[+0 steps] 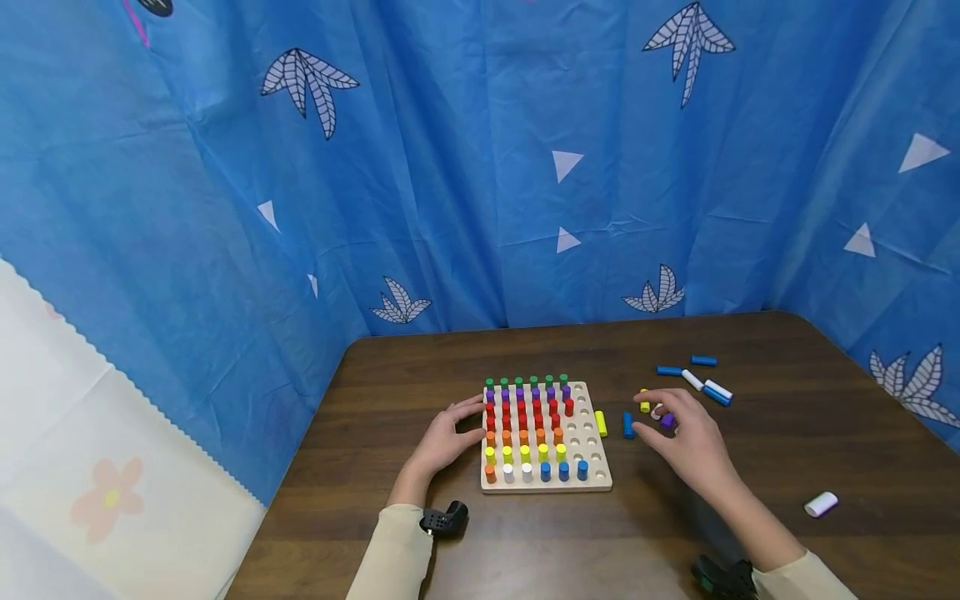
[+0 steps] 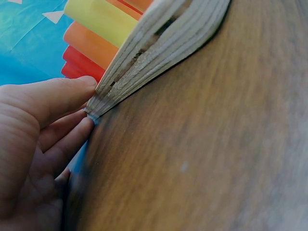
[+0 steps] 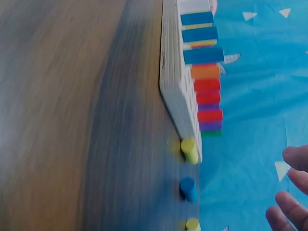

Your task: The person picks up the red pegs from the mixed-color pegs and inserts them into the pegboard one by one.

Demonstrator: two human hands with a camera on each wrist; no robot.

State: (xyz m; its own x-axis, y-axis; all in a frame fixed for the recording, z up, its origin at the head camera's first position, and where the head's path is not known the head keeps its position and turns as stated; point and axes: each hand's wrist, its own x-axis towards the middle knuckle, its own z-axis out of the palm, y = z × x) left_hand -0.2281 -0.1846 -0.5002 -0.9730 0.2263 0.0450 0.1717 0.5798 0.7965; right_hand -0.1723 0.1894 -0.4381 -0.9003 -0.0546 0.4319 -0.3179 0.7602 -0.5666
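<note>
A pale wooden pegboard (image 1: 551,487) carries rows of coloured pegs, green at the far end, then purple, red, orange and yellow. Its nearest row mixes orange, white and blue pegs, and bare holes run down the right side. My left hand (image 1: 444,440) touches the board's left edge, thumb and fingertips spread along it; the thumb (image 2: 62,98) lies right at the rim. Right of the board, my right hand (image 1: 693,442) hovers with thumb and fingers apart and nothing between them. Beside it lie a blue peg (image 1: 628,425), a yellow peg (image 1: 601,423) and a purple peg (image 1: 667,421).
Farther back on the brown table (image 1: 360,550) lie loose blue pegs (image 1: 703,361) and white pegs (image 1: 692,380). One white peg (image 1: 821,504) sits alone at the right. A blue patterned curtain (image 1: 465,167) hangs behind the table.
</note>
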